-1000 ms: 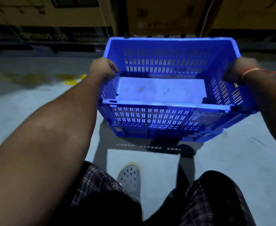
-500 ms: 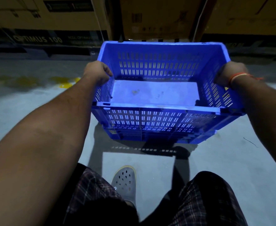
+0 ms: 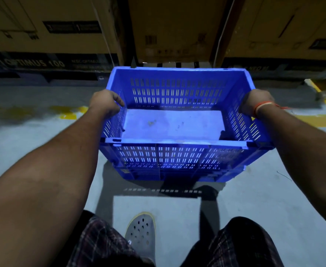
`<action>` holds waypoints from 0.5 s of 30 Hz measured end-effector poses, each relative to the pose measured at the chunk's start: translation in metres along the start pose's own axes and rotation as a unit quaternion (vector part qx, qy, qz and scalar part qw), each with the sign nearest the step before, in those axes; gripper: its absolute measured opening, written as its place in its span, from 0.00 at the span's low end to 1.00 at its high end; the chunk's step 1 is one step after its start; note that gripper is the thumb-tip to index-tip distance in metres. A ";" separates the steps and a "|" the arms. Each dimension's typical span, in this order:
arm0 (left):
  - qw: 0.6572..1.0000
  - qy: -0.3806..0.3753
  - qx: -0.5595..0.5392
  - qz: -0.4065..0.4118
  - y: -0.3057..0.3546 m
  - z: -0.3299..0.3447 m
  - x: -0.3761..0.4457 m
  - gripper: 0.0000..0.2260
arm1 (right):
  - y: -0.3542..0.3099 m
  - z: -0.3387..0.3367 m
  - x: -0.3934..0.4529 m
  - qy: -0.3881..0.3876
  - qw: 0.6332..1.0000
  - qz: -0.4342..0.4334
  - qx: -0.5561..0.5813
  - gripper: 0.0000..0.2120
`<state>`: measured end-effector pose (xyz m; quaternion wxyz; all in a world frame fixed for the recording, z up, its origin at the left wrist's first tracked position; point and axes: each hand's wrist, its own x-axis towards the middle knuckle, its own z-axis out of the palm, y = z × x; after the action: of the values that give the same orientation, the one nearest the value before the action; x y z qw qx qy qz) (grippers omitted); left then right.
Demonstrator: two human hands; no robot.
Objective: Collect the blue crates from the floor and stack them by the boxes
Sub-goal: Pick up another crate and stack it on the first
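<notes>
Gripping a blue crate (image 3: 177, 124) at both short ends, arms out in front of me. My left hand (image 3: 105, 102) is curled over the left rim, knuckles up, fingers hooked down onto the inner face of the slotted side wall; thumb side not visible. My right hand (image 3: 254, 102) is wrapped over the right rim the same way, fingers bent out of sight on the inside or under the lip, an orange thread band (image 3: 262, 107) round that wrist. Neither hand is spread; both are clenched on the rim.

Crate sits level, open top toward me, nothing inside but a few scuffs on the pale bottom. Below its near wall a second blue edge (image 3: 177, 174) shows, stepped slightly in; cannot tell whether that is another crate nested beneath or the base of this one. Cannot tell either whether the load touches the grey floor (image 3: 33, 143); a shadow lies on the concrete just beneath and toward me.

Far edge of the crate is near a row of large cardboard boxes (image 3: 173, 29); the left one has a dark band printed OPTIMUS 100. Yellow paint marks on the floor to either side. My perforated grey shoe (image 3: 141, 234) and checked shorts (image 3: 104, 245) at the bottom.
</notes>
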<state>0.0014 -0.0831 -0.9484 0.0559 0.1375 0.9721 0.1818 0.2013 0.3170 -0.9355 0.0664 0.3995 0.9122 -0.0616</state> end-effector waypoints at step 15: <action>1.000 0.002 0.013 -0.011 -0.002 0.004 0.002 0.12 | -0.003 -0.002 -0.005 -0.008 1.000 0.004 0.023 0.15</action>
<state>-0.0008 -0.0833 -0.9529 0.0541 0.1267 0.9760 0.1688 0.2026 0.3118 -0.9323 0.0651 0.4041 0.9083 -0.0860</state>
